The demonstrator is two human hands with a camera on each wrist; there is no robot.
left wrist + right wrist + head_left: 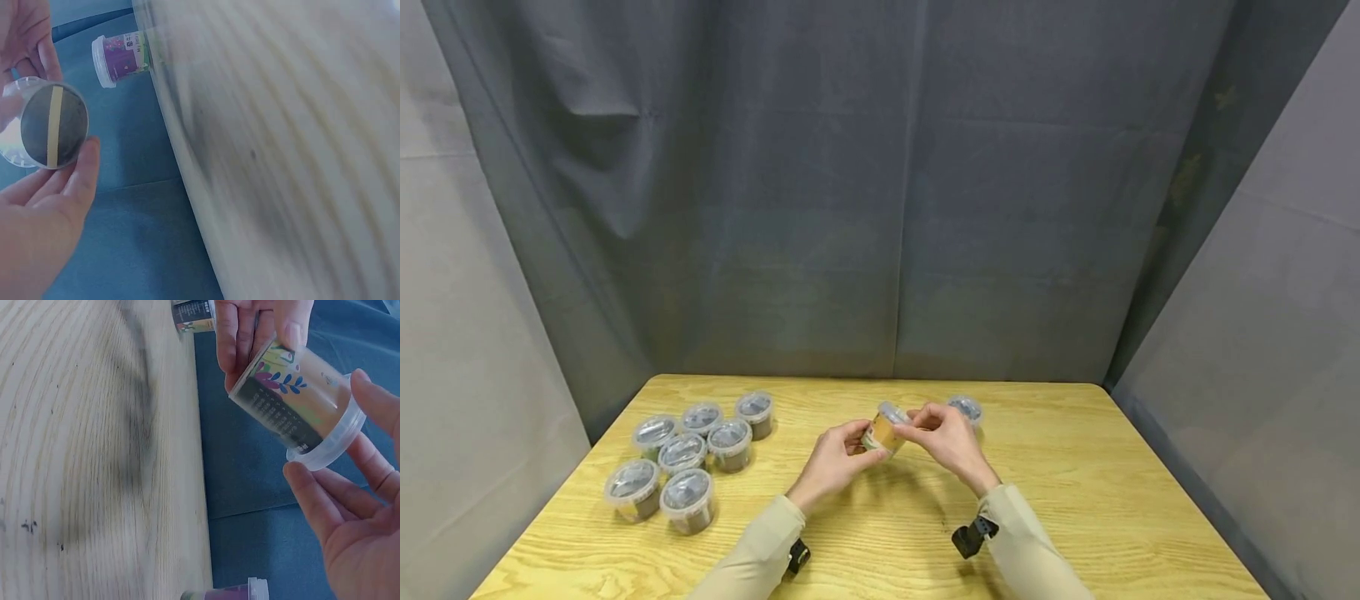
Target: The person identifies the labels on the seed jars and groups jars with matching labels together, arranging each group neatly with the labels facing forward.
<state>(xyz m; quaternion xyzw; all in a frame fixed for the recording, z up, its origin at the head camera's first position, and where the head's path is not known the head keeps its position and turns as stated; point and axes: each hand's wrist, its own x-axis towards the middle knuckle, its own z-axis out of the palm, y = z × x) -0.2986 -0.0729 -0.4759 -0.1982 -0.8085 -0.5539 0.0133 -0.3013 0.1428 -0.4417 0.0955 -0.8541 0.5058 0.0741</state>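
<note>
A small lidded plastic tub [883,431] with an orange, leaf-patterned label is held tilted above the middle of the table. My left hand [833,465] grips it near the base, thumb on the label side. At the other end, my right hand [950,443] holds the clear lid [328,450] by its rim between thumb and fingers. The lid sits on the tub. In the left wrist view the tub's dark round base [70,128] faces the camera, crossed by a pale yellow strip.
A lidded tub with a purple label [122,59] stands behind my right hand. Several similar lidded tubs [688,497] are grouped on the left of the wooden table [1075,500]. A dark curtain [820,208] hangs behind, with pale panels at both sides.
</note>
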